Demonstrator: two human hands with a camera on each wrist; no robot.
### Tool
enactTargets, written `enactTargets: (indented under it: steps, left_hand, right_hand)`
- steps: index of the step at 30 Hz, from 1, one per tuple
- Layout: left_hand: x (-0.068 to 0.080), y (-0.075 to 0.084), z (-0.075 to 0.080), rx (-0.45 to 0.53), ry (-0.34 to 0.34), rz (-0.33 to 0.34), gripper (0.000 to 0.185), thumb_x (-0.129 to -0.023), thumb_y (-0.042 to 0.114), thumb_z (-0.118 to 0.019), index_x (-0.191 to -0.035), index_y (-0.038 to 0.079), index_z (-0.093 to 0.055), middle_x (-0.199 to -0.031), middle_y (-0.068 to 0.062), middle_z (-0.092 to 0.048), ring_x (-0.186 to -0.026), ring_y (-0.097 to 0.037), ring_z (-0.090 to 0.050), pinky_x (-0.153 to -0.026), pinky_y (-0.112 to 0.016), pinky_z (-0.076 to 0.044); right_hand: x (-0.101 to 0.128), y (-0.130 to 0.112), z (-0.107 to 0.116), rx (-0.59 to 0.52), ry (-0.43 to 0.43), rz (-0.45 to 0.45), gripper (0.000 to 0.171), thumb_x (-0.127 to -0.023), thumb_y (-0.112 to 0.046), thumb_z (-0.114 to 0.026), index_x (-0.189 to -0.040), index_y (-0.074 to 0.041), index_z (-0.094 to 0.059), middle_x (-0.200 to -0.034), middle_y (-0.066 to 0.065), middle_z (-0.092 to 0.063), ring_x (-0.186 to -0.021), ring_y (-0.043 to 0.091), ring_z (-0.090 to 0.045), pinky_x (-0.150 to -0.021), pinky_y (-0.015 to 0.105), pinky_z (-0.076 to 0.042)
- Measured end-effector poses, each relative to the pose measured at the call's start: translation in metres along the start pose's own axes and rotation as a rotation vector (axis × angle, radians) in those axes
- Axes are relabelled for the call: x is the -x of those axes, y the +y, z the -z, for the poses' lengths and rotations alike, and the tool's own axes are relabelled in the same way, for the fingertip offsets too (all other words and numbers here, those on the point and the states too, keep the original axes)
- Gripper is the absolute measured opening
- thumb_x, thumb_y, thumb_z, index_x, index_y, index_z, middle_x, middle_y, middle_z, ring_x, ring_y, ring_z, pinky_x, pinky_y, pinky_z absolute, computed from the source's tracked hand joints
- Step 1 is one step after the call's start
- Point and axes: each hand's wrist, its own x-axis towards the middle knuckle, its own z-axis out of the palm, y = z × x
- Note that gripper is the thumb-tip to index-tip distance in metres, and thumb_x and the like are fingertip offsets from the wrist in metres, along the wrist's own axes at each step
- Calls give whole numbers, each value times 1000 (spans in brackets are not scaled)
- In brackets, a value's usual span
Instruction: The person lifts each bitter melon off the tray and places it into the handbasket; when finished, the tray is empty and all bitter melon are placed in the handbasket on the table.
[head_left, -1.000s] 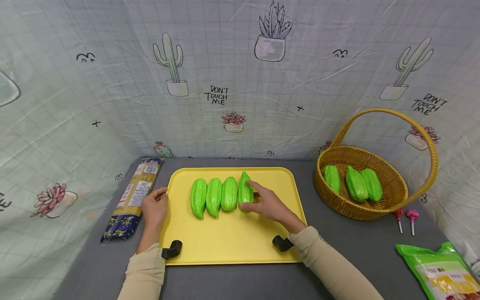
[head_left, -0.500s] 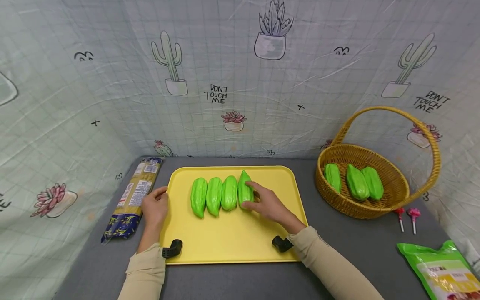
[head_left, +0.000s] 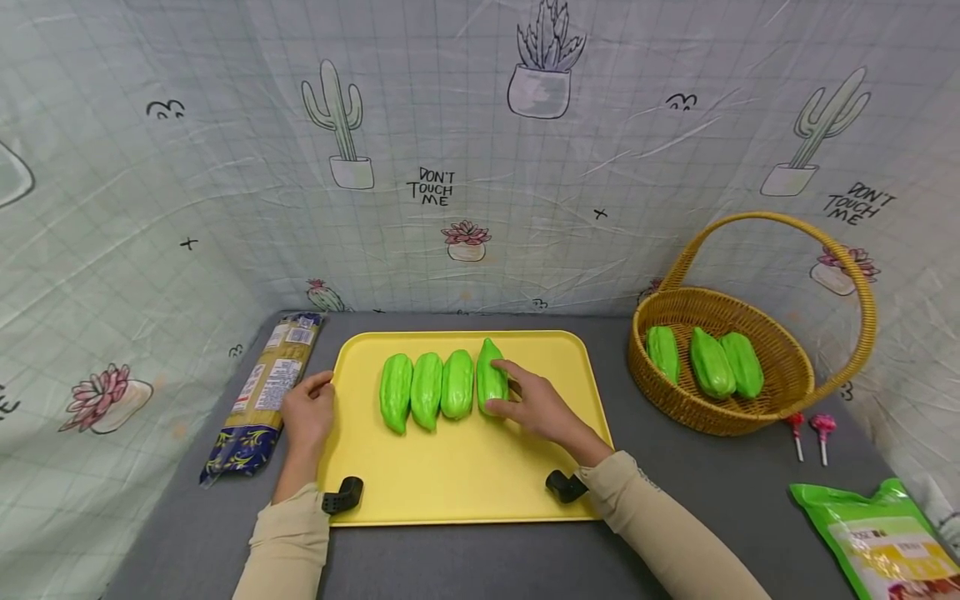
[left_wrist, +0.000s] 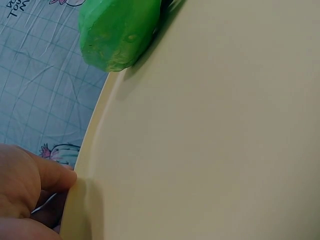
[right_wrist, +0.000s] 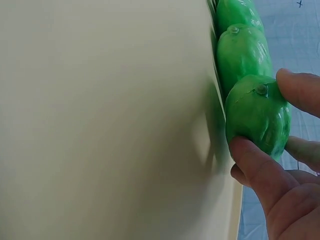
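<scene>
Green and bumpy, the gourd (head_left: 491, 377) on the right end of a row of four lies on our yellow tray (head_left: 465, 483). Our right hand (head_left: 538, 408) pinches its near end with thumb and fingers. Our left hand (head_left: 309, 414) curls around the tray's left edge. Three more gourds (head_left: 426, 392) lie side by side, touching it. Far right, a woven basket (head_left: 780, 408) on the grey surface (head_left: 712, 500) has three others.

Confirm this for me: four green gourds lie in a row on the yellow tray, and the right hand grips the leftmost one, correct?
Not quite. The right hand grips the rightmost green gourd of the four on the yellow tray, not the leftmost; the head view shows it.
</scene>
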Motion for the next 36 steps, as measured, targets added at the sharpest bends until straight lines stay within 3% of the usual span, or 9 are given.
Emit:
enactTargets:
  steps: [24,36]
  left_hand:
    - [1,1,0,0,3,3,35,-106,8,-48,-135,-2,-64,-132,-27,-64,-118,-38,-61,-67,-2,-35]
    - [0,-1,0,3,-5,5,35,-106,7,-48,-136,-2,-64,-133,-27,-63,-119,-38,-61,-66,-1,-35]
  right_hand:
    - [6,0,7,-14,-16,28,73,-96,-26,-73,-158,-15,-38,-166,16,-33,-146,41,-42,-114,48,-44]
    - [14,3,22,-13,5,19,73,-96,-24,-72,-159,-17,-36,-165,20,-31,-147,40,-41,-112,47,-46]
